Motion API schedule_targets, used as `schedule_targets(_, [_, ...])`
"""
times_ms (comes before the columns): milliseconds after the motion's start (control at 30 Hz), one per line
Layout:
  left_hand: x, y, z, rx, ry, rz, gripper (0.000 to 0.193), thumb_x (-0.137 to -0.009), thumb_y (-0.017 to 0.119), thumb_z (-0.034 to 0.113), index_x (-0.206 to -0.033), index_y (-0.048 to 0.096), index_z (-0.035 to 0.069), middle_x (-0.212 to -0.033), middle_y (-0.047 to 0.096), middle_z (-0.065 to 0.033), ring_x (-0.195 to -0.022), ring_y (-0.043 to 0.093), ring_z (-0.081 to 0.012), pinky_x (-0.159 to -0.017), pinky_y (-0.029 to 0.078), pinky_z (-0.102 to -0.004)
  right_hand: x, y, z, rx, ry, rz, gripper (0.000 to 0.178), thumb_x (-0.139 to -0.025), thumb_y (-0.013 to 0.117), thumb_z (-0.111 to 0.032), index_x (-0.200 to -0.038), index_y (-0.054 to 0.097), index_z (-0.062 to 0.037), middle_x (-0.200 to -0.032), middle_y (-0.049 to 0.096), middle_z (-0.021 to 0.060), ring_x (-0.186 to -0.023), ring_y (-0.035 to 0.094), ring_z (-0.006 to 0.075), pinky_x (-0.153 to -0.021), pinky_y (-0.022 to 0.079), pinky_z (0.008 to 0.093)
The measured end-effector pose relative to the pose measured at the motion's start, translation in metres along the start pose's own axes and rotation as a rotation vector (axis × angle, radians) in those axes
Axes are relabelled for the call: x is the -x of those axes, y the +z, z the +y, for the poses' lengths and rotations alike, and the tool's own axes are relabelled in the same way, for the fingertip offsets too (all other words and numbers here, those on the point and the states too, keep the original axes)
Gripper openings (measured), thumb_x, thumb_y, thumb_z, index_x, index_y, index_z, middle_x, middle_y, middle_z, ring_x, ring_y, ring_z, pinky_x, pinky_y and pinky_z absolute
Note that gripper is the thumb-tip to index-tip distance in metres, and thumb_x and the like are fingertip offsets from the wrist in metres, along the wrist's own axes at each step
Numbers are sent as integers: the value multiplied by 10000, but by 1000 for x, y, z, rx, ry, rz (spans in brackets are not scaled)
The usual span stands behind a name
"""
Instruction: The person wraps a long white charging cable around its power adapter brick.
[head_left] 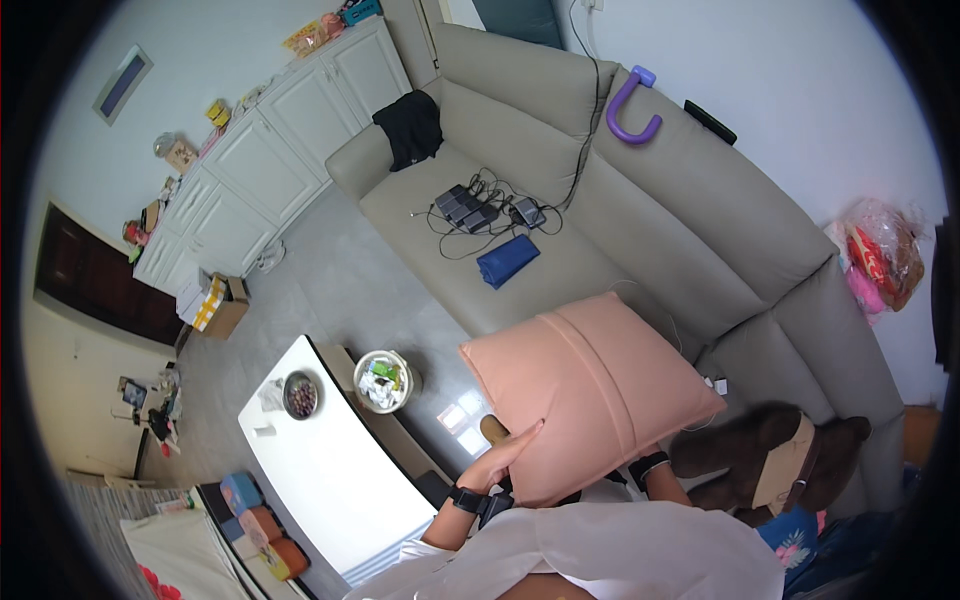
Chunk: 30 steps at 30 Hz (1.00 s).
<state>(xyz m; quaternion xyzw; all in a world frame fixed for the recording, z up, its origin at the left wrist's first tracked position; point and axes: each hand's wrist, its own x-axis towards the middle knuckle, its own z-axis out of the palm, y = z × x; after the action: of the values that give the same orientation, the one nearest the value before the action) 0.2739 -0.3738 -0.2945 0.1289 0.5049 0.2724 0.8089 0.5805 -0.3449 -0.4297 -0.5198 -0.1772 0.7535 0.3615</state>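
Observation:
A square pink cushion [600,390] with a raised band across it is held up in front of me, tilted, over the near part of the sofa. At its lower left edge my left hand [508,458] grips it, fingers lying along the front face. My right forearm [667,486], with a black band at the wrist, reaches the cushion's lower right edge. The fingers of my right hand are hidden behind the cushion. Right of that arm, a brown plush toy [730,455] lies on the sofa.
The grey sofa [410,205] bears a black cloth [410,130], dark adapters with tangled cables [467,208], a blue pouch [508,261] and a purple U-shaped object [630,110]. To the left stand a white table [330,470] with a fruit bowl [300,395], and a filled bin [383,381].

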Motion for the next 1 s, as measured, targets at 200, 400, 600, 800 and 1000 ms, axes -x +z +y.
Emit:
schedule_targets(200, [9,-92,65,-67,117,0,719,-932,553,491,-1429,358,8,-1385,480,-117,-1233,489,-172,-993,423,-288,-56,105,16,89,-395,-30,527,-1006,427,-394,-1379,400,-23,-1357,509,111,-1202,503,246,-967,449,371])
schedule_targets(400, [10,-154,142,-80,168,129,767,-909,591,491,-1431,334,-9,-1385,477,-126,-1254,467,-199,-1029,379,-309,-142,191,-2,170,-165,-60,533,-1000,434,-405,-1369,412,-21,-1334,524,117,-1185,514,249,-969,449,370])
schedule_targets(600, [4,-241,217,105,199,245,739,-918,605,427,-1442,317,-8,-1431,427,-119,-1298,420,-197,-1062,337,-298,-279,284,-12,267,-35,-82,540,-994,442,-417,-1359,424,-19,-1312,539,124,-1167,525,252,-970,448,369])
schedule_targets(800, [-32,-335,351,306,163,476,685,-928,607,401,-1400,383,-41,-1405,462,-112,-1263,456,-192,-1045,366,-296,-482,402,-9,376,57,-61,547,-989,450,-428,-1349,435,-17,-1289,554,130,-1149,536,254,-972,447,368])
schedule_targets(1000, [-59,-415,470,479,154,651,653,-979,500,417,-1441,321,-9,-1444,411,-135,-1285,440,-207,-1044,380,-325,-712,547,-53,735,-33,12,555,-983,458,-440,-1339,447,-15,-1267,569,136,-1132,547,257,-973,447,367])
